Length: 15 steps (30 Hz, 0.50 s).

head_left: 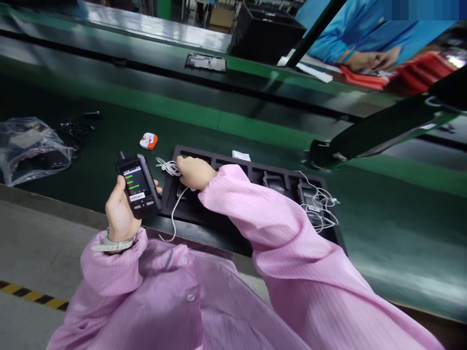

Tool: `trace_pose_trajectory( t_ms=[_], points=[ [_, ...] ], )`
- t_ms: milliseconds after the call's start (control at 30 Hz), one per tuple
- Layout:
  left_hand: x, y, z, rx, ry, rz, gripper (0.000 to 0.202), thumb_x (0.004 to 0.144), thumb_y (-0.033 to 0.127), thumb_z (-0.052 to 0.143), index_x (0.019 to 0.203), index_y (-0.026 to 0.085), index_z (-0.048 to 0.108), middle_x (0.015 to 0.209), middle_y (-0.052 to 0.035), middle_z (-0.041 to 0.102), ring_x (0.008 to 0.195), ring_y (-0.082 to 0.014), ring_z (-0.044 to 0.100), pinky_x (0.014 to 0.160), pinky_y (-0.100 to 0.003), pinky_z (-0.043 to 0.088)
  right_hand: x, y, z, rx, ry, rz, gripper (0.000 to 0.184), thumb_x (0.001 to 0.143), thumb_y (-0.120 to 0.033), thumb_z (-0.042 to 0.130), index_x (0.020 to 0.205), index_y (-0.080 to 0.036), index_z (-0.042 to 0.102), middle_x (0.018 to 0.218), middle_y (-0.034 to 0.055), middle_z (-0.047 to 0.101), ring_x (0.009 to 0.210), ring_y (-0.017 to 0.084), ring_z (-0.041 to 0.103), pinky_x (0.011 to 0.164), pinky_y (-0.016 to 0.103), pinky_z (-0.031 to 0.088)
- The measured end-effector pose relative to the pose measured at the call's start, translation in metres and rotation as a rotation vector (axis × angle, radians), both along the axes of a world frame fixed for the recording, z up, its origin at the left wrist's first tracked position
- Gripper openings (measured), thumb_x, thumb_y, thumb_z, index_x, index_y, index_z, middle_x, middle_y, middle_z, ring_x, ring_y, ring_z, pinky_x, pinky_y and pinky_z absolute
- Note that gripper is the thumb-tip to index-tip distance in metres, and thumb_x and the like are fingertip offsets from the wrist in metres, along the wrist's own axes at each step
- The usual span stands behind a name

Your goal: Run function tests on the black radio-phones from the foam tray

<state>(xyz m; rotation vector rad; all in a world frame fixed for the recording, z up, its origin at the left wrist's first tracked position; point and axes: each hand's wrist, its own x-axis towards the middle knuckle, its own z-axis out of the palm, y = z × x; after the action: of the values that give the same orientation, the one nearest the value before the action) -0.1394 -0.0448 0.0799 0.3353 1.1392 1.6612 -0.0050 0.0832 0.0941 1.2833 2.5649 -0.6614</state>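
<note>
My left hand (122, 209) is wrapped round a black handheld radio (140, 187) with a stubby antenna, its lit screen showing green bars. Closed fingers of my right hand (195, 172) grip a white earphone cable (168, 166); a coil sticks out on the left and a loose length hangs down over the tray's front edge. Beneath this hand lies a black foam tray (170, 197) with compartments, partly covered by my right sleeve. Toward its right end sit similar handheld devices (274, 183), with another tangled white cable (321, 209) on top of one.
A clear plastic bag (34, 150) and black cables (76, 127) lie at left. Behind the tray are an orange-and-white object (149, 141) and a small white packet (241, 155). A dark post (379, 126) rises at right. Across the bench, a blue-sleeved person works near red bins (416, 73).
</note>
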Motion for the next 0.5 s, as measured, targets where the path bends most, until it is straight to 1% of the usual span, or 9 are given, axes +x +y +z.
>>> trace_pose_trajectory(
  t_ms=[67,100,133,200,267,300,367,433,500],
  points=[
    [0.0,0.001,-0.001,-0.001,0.007,0.007,0.045,0.104,0.039,0.036,0.093,0.016,0.074,0.075,-0.0067,0.079,0.065,-0.0182,0.075,0.063,-0.028,0.061,0.001,-0.003,0.006,-0.015,-0.021,0.005,0.04,0.083,0.004,0.058,0.12,-0.007,0.064,0.122,0.0238,0.069,0.109,0.032,0.07,0.085,0.037,0.052],
    [-0.001,0.001,-0.002,-0.005,0.008,0.011,0.045,0.104,0.039,0.036,0.094,0.016,0.074,0.075,-0.0065,0.079,0.065,-0.0181,0.075,0.063,-0.029,0.061,0.002,-0.002,0.011,-0.029,-0.022,0.012,0.036,0.083,0.005,0.057,0.114,-0.009,0.067,0.119,0.0215,0.07,0.105,0.03,0.072,0.081,0.034,0.052],
    [-0.002,0.001,-0.002,-0.011,0.006,0.013,0.045,0.104,0.039,0.035,0.094,0.017,0.074,0.075,-0.0065,0.079,0.066,-0.0183,0.075,0.063,-0.029,0.061,0.003,0.001,0.016,-0.048,-0.018,0.024,0.031,0.084,0.005,0.057,0.107,-0.011,0.07,0.115,0.0187,0.073,0.1,0.027,0.073,0.077,0.031,0.052],
    [-0.005,0.0,-0.004,-0.024,-0.001,0.016,0.046,0.104,0.039,0.035,0.095,0.017,0.074,0.075,-0.0067,0.079,0.066,-0.0189,0.075,0.062,-0.03,0.061,0.006,0.007,0.028,-0.115,-0.007,0.062,0.022,0.086,0.001,0.057,0.093,-0.013,0.073,0.096,0.0128,0.076,0.084,0.022,0.073,0.07,0.028,0.05],
    [-0.008,-0.002,-0.005,-0.027,-0.008,0.021,0.046,0.104,0.04,0.035,0.096,0.016,0.074,0.075,-0.0072,0.079,0.066,-0.0192,0.075,0.063,-0.03,0.061,0.008,0.011,0.037,-0.193,0.019,0.119,0.021,0.085,0.001,0.06,0.086,-0.014,0.073,0.079,0.0079,0.074,0.073,0.02,0.071,0.066,0.028,0.049],
    [-0.009,-0.003,-0.005,-0.026,-0.01,0.027,0.046,0.103,0.04,0.035,0.096,0.015,0.074,0.075,-0.0073,0.079,0.066,-0.0191,0.075,0.064,-0.03,0.061,0.008,0.011,0.04,-0.202,0.037,0.151,0.021,0.083,0.002,0.062,0.085,-0.015,0.074,0.077,0.0068,0.074,0.072,0.02,0.07,0.065,0.028,0.048],
    [-0.012,-0.004,-0.006,-0.028,-0.007,0.041,0.046,0.103,0.039,0.035,0.095,0.015,0.074,0.076,-0.0073,0.079,0.066,-0.0187,0.075,0.065,-0.029,0.061,0.007,0.008,0.043,-0.131,0.035,0.176,0.025,0.08,0.004,0.063,0.089,-0.016,0.076,0.083,0.0083,0.075,0.076,0.022,0.071,0.067,0.03,0.047],
    [-0.013,-0.005,-0.007,-0.043,-0.001,0.048,0.047,0.104,0.039,0.034,0.094,0.016,0.075,0.076,-0.0069,0.079,0.066,-0.0185,0.075,0.065,-0.029,0.061,0.005,0.001,0.041,-0.015,-0.018,0.149,0.029,0.081,0.005,0.061,0.096,-0.014,0.077,0.097,0.0146,0.076,0.083,0.026,0.072,0.069,0.032,0.046],
    [-0.014,-0.006,-0.007,-0.055,0.002,0.052,0.049,0.104,0.039,0.033,0.093,0.016,0.075,0.075,-0.0065,0.079,0.067,-0.0182,0.075,0.066,-0.03,0.061,0.004,-0.005,0.039,0.009,-0.07,0.128,0.029,0.083,0.005,0.059,0.1,-0.011,0.075,0.104,0.0186,0.075,0.087,0.028,0.072,0.07,0.033,0.046]
  ],
)
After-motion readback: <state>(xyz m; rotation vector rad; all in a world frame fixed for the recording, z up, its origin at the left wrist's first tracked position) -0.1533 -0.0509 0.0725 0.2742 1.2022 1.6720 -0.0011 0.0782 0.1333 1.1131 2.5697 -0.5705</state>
